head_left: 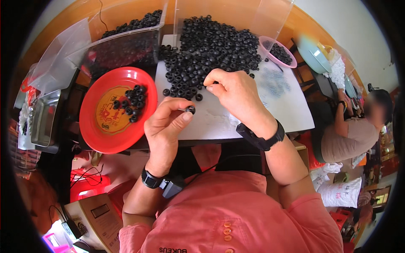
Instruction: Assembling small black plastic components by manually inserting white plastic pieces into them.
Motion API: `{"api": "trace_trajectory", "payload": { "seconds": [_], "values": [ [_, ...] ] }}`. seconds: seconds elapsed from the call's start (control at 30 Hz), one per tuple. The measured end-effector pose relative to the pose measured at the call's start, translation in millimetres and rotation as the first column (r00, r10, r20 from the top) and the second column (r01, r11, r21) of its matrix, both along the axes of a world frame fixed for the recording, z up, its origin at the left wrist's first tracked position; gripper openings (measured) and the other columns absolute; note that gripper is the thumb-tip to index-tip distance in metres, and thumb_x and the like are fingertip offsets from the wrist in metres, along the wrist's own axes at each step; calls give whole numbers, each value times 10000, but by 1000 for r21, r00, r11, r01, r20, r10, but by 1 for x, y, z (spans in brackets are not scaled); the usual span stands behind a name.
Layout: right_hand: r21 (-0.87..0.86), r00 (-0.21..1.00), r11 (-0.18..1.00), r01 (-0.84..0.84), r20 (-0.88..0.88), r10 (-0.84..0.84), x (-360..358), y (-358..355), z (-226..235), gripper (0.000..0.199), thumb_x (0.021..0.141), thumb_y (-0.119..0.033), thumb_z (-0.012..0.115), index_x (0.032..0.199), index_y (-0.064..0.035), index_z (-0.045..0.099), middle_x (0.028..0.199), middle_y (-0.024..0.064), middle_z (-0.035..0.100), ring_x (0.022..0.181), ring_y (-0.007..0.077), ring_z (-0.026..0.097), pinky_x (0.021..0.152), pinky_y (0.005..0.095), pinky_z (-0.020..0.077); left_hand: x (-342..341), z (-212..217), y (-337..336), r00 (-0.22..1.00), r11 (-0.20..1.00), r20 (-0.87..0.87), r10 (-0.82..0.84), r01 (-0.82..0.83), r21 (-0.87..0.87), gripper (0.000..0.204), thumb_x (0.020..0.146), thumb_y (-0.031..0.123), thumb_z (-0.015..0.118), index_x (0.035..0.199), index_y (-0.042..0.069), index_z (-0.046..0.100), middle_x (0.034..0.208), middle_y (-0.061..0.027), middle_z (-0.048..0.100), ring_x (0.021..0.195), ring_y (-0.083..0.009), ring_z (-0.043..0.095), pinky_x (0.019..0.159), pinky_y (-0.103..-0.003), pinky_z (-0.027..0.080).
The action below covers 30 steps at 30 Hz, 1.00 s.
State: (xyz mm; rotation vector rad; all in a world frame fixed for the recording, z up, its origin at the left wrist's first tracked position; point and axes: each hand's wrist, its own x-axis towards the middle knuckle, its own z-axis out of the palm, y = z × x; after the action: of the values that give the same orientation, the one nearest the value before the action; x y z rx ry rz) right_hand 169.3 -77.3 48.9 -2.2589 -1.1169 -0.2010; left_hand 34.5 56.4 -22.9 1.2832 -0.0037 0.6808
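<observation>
Between the thumb and forefinger of my left hand (163,128) is a small black ring-shaped piece (190,109), its hole showing. My right hand (237,90) is closed in a pinch over the near edge of a heap of black ring-shaped pieces (215,46). A dark bit shows at its fingertips, too small to make out. The heap spreads over a white board (202,126) on the table. Left of my left hand, a red plate (90,114) holds several similar black pieces (134,101) on its patterned yellow middle.
A clear plastic bin (122,52) full of black pieces stands at the far left. At the far right is a pink bowl (291,63) of small dark pieces. A metal tray (45,120) lies left of the plate. Another person (350,130) sits at the right.
</observation>
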Motion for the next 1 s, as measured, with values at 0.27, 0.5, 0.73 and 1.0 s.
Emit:
{"api": "trace_trajectory", "payload": {
  "seconds": [0.27,0.5,0.73,1.0],
  "values": [
    [-246,993,969,-2,111,31,23,15,-14,166,806,-154,728,970,-163,755,764,112,708,732,320,687,658,423,520,-3,4,1,999,994,-17,-50,48,-100,177,896,-22,684,1072,-43,687,987,-39,588,848,-111,577,746,-248,500],
    [-332,987,942,-54,125,100,25,28,-15,136,794,-163,729,928,-152,710,754,106,701,745,332,690,646,448,515,-5,4,1,997,992,-27,-66,63,-107,158,917,-25,677,1075,-34,686,968,-19,572,797,-84,580,716,-229,480],
    [-401,962,916,6,251,104,23,33,-19,111,795,-114,678,884,-60,637,736,146,691,753,363,690,641,483,510,-4,4,0,998,996,-34,-50,48,-71,154,922,-17,675,1074,-36,687,967,-24,579,794,-84,571,688,-232,488],
    [-270,994,963,-4,103,33,-5,-22,-9,73,872,-94,611,913,-39,638,754,155,702,755,358,697,664,482,522,-4,3,-1,998,999,-51,-25,23,-35,176,902,-36,667,1075,-59,680,960,-47,575,760,-113,556,653,-239,475]
  ]
}}
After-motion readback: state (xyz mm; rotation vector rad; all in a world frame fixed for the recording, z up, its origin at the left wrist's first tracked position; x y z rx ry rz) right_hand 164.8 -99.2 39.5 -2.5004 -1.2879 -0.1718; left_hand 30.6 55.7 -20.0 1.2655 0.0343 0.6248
